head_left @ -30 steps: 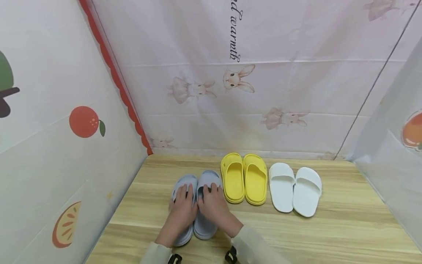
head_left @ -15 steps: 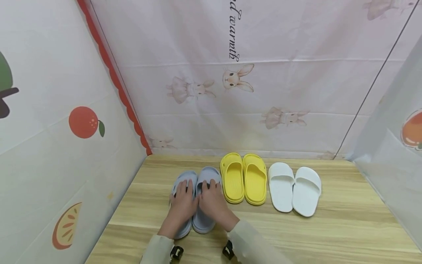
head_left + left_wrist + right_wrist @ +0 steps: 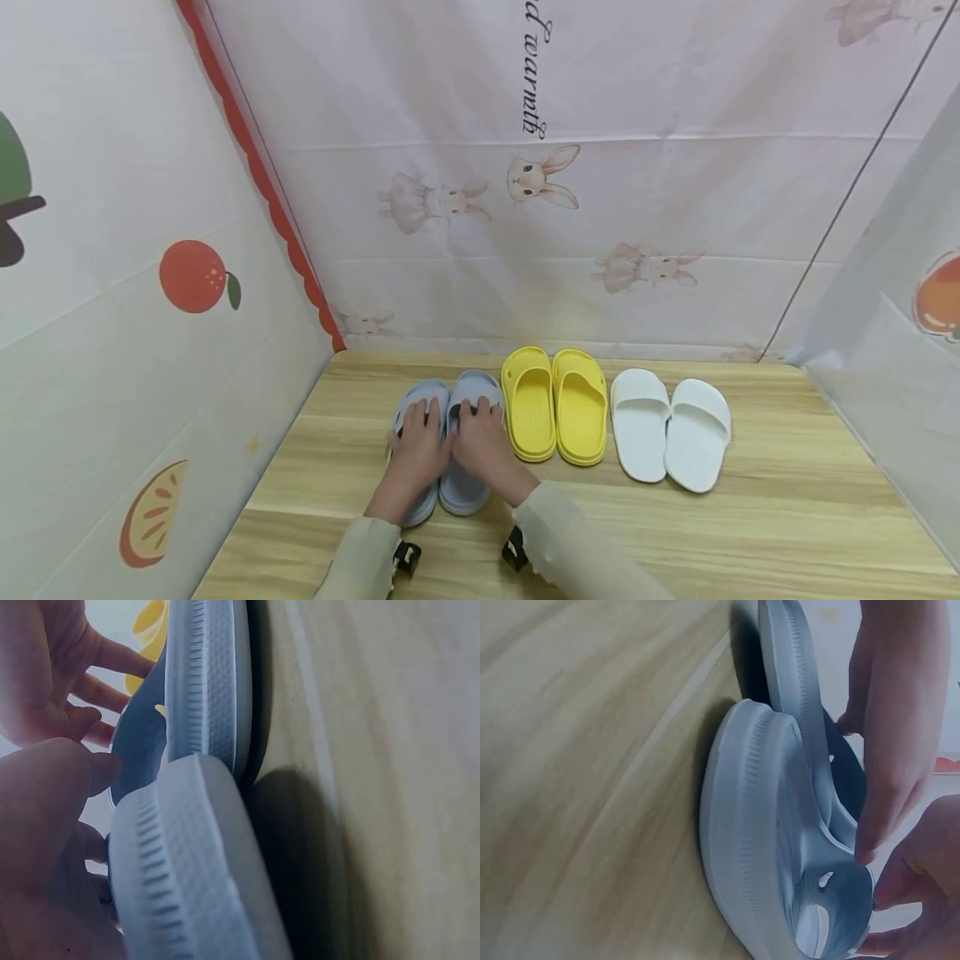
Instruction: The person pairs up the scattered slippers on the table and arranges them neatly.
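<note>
Two grey-blue slippers lie side by side at the left of the wooden tabletop, toes toward the back wall. My left hand (image 3: pixel 416 457) grips the strap of the left slipper (image 3: pixel 422 508). On the right slipper (image 3: pixel 463 493), my right hand (image 3: pixel 486 446) holds the strap, its fingers bent over the strap's edge. Both thumbs come close together between the straps. The left wrist view has the left slipper's heel (image 3: pixel 191 862) in front, low over the wood. From the right wrist, the right slipper's sole edge (image 3: pixel 739 825) and open strap are visible.
Yellow slippers (image 3: pixel 532 417) stand as a pair just right of the grey-blue ones. Further right is a white pair (image 3: pixel 640 433), its slippers angled slightly apart. Printed cloth walls (image 3: pixel 480 300) enclose the wooden tabletop (image 3: pixel 675 542) at the back and both sides.
Both hands have slid the grey-blue slippers forward, toward the back wall, keeping them side by side. The yellow and white pairs have stayed put.
</note>
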A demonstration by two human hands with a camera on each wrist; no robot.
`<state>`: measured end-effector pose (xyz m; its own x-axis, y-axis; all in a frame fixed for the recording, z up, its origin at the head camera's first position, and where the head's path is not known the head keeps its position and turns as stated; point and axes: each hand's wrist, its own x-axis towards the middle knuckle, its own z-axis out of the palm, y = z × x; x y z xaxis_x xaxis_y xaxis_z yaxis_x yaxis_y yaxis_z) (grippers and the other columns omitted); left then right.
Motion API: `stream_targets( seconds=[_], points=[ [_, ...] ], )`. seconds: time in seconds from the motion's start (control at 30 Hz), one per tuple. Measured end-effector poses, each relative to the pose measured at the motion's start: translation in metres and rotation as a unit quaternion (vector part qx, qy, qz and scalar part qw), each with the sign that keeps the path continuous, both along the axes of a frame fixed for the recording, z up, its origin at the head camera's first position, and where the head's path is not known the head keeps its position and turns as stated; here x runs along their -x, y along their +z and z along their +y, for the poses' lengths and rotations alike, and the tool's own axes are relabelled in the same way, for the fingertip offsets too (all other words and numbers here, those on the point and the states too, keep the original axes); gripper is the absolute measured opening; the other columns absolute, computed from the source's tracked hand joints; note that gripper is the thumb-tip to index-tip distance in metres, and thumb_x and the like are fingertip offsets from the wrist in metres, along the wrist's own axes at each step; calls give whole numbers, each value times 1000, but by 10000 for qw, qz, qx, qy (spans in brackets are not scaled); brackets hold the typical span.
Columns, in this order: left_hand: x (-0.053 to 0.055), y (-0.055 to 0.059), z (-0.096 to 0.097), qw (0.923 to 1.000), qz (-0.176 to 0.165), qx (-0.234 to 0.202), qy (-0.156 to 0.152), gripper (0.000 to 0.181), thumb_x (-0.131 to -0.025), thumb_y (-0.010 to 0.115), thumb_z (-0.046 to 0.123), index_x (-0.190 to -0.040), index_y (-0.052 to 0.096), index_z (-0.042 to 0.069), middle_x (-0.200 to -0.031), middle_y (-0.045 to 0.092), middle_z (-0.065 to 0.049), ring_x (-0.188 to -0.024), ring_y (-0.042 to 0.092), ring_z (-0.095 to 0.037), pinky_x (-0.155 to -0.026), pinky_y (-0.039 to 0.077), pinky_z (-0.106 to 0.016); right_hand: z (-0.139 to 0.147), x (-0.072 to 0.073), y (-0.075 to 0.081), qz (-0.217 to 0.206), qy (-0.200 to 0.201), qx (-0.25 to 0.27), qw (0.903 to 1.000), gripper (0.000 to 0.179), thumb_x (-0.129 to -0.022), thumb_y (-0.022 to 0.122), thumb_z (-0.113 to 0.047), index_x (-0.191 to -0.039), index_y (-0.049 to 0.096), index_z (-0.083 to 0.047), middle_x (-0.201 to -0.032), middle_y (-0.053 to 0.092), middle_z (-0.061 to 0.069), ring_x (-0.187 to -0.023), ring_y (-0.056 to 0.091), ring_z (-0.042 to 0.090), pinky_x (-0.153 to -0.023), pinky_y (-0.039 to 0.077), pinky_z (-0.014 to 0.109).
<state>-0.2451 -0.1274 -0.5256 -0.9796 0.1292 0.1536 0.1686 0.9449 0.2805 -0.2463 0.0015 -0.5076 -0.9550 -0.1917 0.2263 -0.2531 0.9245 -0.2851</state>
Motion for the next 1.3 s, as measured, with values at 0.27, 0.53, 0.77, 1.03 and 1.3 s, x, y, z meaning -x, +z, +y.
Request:
stream_targets(
  seconds=[0.27, 0.53, 0.77, 1.03, 1.3],
  points=[
    [10, -1, -1, 9996, -264, -126, 55, 72, -97, 45, 47, -151, 23, 5, -154, 23, -21, -143, 16, -36, -97, 20, -76, -1, 5, -1, -82, -52, 18, 10000, 51, -89, 57, -25, -132, 53, 4, -123, 50, 27, -100, 51, 40, -81, 50, 45],
    [16, -3, -2, 9998, -159, -75, 77, 72, -98, 43, 48, -152, 21, 6, -154, 22, -21, -143, 14, -37, -96, 19, -77, -3, 10, 0, 1, -39, 6, 10000, 52, -90, 56, -24, -134, 52, 3, -125, 49, 27, -105, 50, 40, -88, 47, 47],
    [18, -2, 0, 9999, -108, -74, 78, 71, -98, 45, 44, -152, 20, 5, -154, 22, -22, -143, 15, -37, -95, 20, -77, -2, 15, 0, -26, -38, 37, 10000, 51, -92, 55, -26, -134, 51, 4, -128, 48, 28, -107, 50, 42, -90, 46, 47],
    [26, 6, 0, 9994, -350, -3, 78, 72, -98, 44, 47, -153, 18, 8, -156, 20, -19, -144, 14, -36, -98, 20, -76, 0, 24, 4, -58, -71, -195, 9998, 52, -90, 58, -28, -133, 54, 1, -122, 52, 26, -106, 52, 38, -90, 47, 45],
    [29, 4, -4, 9991, -372, 177, 117, 75, -97, 45, 49, -153, 17, 8, -156, 21, -18, -143, 14, -37, -96, 20, -77, -2, 28, 2, -289, 36, -131, 9995, 57, -90, 59, -29, -138, 48, 0, -131, 47, 25, -113, 48, 39, -95, 45, 47]
  ],
)
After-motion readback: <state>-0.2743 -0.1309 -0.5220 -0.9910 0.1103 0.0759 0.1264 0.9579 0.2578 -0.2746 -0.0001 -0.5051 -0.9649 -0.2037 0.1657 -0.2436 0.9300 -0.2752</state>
